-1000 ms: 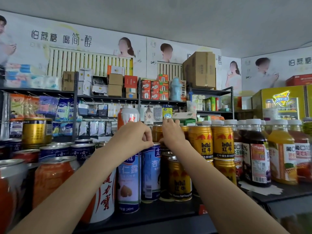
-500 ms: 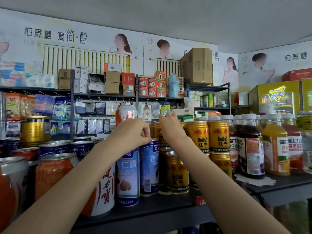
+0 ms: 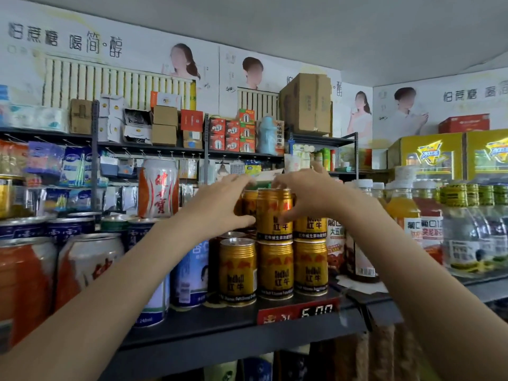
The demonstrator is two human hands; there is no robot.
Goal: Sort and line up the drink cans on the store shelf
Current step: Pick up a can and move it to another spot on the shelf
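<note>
From my remote view, both bare forearms reached up and forward from the bottom corners toward the middle of the shelf. My left hand [image 3: 220, 204] had its fingers curled around the left side of a gold Red Bull can [image 3: 274, 214], the thumb low against the can's wall. My right hand [image 3: 305, 195] cupped the same can from the right, fingertips arched over its rim at twelve o'clock and the thumb pressing its side. So both hands were clamped on that one can.

The can stood upright, long axis vertical, top rim up, its printed label facing me. It sat stacked on a lower gold can [image 3: 275, 268] in the front row of the dark shelf [image 3: 220, 323]. At three o'clock of the held can stood another stacked gold can [image 3: 310, 228], touching or just beside it; I could not tell which. Behind it at nine o'clock another gold can [image 3: 248, 204] showed partly between my hands.

Further out at nine o'clock were blue-and-white cans [image 3: 189, 273] and red-and-white cans [image 3: 158, 188], all upright. At three o'clock stood capped juice bottles [image 3: 402, 210]. A red price tag [image 3: 298, 312] hung on the shelf edge at six o'clock.
</note>
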